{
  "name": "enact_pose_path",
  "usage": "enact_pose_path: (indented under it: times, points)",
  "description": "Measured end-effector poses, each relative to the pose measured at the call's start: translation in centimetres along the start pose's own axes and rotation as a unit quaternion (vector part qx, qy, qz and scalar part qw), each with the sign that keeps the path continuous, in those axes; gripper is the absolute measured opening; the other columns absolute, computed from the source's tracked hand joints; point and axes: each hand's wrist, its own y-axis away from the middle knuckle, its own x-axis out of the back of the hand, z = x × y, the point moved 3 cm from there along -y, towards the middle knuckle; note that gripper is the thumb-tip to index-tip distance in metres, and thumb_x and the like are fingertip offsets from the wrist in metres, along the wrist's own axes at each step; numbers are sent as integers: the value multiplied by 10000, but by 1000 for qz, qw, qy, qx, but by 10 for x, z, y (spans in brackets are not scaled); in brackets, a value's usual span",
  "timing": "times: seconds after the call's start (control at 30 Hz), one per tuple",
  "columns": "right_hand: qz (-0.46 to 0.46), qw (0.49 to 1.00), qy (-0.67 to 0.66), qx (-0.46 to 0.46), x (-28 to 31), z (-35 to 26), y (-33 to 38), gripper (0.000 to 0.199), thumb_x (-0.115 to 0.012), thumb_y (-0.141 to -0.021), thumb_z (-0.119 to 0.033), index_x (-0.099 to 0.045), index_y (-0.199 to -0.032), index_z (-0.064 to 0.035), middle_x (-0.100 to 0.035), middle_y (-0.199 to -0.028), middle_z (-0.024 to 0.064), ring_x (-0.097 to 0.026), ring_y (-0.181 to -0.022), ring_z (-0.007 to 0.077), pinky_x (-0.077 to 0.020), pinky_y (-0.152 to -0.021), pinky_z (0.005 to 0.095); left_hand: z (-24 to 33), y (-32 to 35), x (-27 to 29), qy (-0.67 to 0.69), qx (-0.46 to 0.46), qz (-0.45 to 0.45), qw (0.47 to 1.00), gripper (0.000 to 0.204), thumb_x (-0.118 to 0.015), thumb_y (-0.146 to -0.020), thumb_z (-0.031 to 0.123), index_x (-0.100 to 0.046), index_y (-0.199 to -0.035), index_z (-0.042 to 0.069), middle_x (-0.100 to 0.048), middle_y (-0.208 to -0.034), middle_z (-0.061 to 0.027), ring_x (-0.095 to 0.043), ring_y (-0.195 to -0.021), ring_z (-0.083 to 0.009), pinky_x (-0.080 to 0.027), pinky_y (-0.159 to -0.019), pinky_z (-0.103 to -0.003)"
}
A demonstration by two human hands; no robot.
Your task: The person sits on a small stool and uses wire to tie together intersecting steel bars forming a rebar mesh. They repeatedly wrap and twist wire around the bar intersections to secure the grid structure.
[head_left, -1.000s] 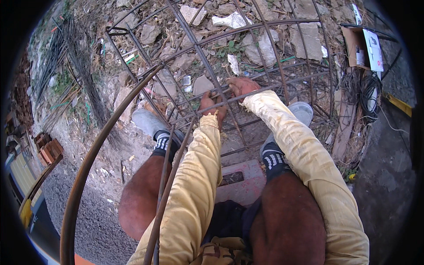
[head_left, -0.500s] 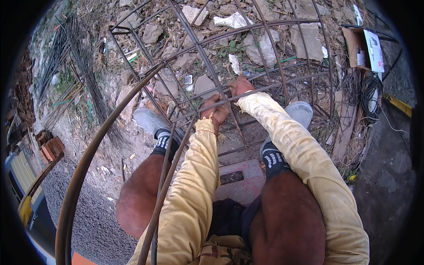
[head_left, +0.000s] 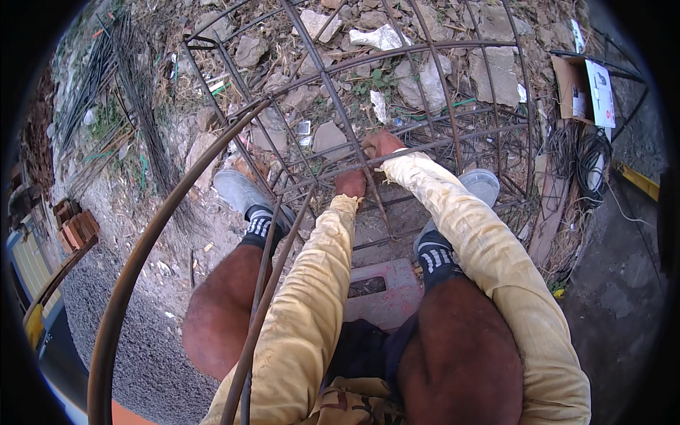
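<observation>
Gripping rusty rebar cage (head_left: 425, 92), both hands (head_left: 352, 184) hide their fingertips

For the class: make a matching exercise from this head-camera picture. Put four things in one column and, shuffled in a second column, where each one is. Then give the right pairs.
Things
1. left hand
2. right hand
3. stack of red bricks
4. cardboard box

Places
A. upper right edge of the picture
B. on the rebar cage, farther from the body
C. left edge, beside the gravel
D. on the cage bars, nearer the body

Pairs: 1-D, 2-B, 3-C, 4-A
</observation>
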Motion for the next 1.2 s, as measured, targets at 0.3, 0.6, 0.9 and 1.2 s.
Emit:
enact_pose_path:
  times: [0.3,0.6,0.9,1.2]
  points:
    - [39,995,-3,-93,4,14,31,223,-659,-774,-105,-659,-997,-107,-614,-993,161,-590,-984,328,-469,-883,399,84,29,-2,-141,79,134,978,512,-573,-802,508,-651,-999,42,-660,-956,-206,-629,-881,-394,-493,-753,-487]
    - [18,994,-8,-111,-4,7,24,238,-645,-776,-102,-659,-1014,-115,-620,-1032,164,-569,-1033,344,-449,-928,402,87,9,-4,-255,-93,70,960,394,-465,-881,389,-618,-1000,46,-624,-1027,-255,-600,-954,-428,-481,-786,-515]
    - [26,993,-20,-112,-4,24,28,234,-624,-803,-83,-661,-1035,-80,-649,-1018,165,-602,-1001,321,-465,-906,391,76,37,14,337,137,-72,929,253,-513,-922,201,-565,-1133,70,-625,-1090,-95,-597,-977,-232,-465,-873,-385]
    - [6,989,-35,-145,8,10,34,254,-628,-811,-106,-655,-1063,-96,-654,-1036,153,-622,-991,305,-480,-881,375,46,4,12,214,117,78,967,239,-578,-886,264,-665,-880,42,-671,-788,-74,-635,-704,-213,-523,-580,-375]
